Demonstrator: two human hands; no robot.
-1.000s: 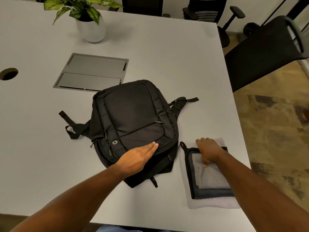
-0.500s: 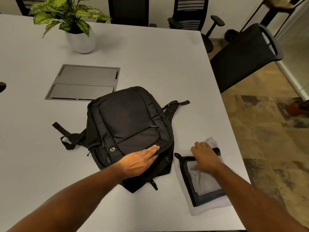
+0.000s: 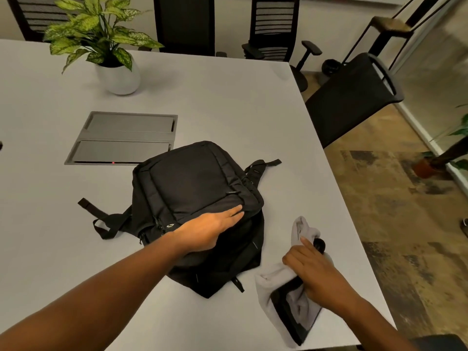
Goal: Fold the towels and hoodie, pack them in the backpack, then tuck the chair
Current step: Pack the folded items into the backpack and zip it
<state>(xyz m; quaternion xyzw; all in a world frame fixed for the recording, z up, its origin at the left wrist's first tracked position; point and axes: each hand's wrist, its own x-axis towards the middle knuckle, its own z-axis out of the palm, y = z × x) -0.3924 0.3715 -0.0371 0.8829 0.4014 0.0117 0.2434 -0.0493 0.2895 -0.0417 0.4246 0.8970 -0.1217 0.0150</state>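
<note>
Meanwhile right hand (image 3: 319,274) grips folded towels (image 3: 286,300) beside backpack (image 3: 192,183); flat left hand (image 3: 210,226) presses it.

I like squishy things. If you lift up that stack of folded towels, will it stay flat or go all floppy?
Probably floppy. Where the right hand grips the folded towels, the stack already bends and its pale outer layer bunches upward. It likely weighs little, since one hand is lifting it. It probably won't slide far on the table, being soft cloth.
</note>
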